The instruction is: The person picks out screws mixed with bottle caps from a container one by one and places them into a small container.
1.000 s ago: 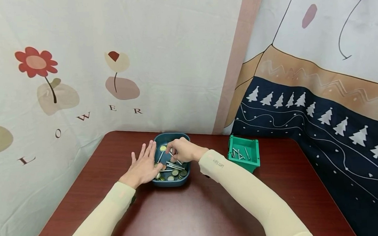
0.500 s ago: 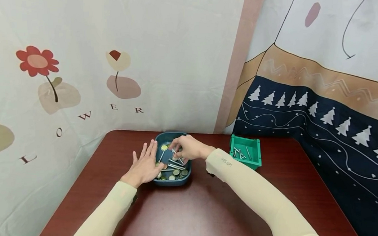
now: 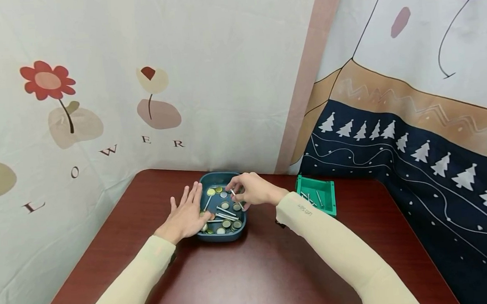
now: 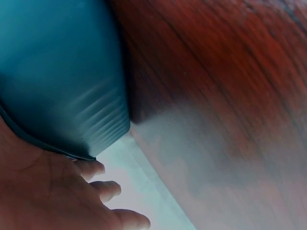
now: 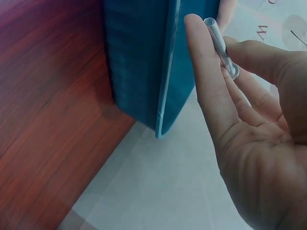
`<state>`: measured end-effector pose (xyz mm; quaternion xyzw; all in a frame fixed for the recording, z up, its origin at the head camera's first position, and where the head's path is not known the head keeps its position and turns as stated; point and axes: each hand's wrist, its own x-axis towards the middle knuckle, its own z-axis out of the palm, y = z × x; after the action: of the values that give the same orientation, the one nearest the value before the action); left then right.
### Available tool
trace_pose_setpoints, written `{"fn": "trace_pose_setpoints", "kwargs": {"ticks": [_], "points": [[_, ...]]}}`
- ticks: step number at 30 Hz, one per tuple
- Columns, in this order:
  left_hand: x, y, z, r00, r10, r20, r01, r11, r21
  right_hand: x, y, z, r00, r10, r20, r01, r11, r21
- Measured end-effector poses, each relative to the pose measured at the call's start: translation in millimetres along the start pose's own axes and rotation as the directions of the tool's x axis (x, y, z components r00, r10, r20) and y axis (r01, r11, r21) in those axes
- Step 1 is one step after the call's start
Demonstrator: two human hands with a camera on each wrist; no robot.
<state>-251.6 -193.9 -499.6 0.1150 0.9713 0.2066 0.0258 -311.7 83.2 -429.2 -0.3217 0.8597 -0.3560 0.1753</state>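
A blue tray (image 3: 221,237) stands near the table's back edge. Inside it lie several long silver screws (image 3: 227,214) and small round discs (image 3: 237,225), some yellowish, some silver. My left hand (image 3: 184,217) rests on the tray's left rim with its fingers straight and spread; in the left wrist view its fingertips show past the rim. At the tray's right side, my right hand (image 3: 255,189) pinches one screw (image 5: 218,40) between thumb and fingers. The right wrist view shows its thread and round head clearly, held up beside the tray's rim.
To the right stands a green bin (image 3: 332,198) with several screws (image 3: 319,198) in it. The reddish-brown table (image 3: 226,283) reaches back to a printed cloth wall (image 3: 228,102). Dark cloth with white trees (image 3: 395,175) hangs along the right.
My right hand has moved to the right and out from over the tray's middle, bringing the pinched screw along. More discs are visible in the tray. The left hand has stayed put.
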Motion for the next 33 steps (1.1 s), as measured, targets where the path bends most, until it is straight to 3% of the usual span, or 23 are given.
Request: {"fn": "trace_pose_setpoints", "kwargs": {"ticks": [5,33], "points": [[0.3,2.0,-0.1,1.0,-0.008,-0.005,0.008,0.999,0.037,-8,5,-7,1.0,0.012,-0.009,-0.012,1.0,0.018],[1.9,-0.6,1.3,1.0,-0.006,0.001,0.006,0.999,0.038,-40,31,-41,0.996,0.057,-0.063,-0.056,0.998,0.011]]}}
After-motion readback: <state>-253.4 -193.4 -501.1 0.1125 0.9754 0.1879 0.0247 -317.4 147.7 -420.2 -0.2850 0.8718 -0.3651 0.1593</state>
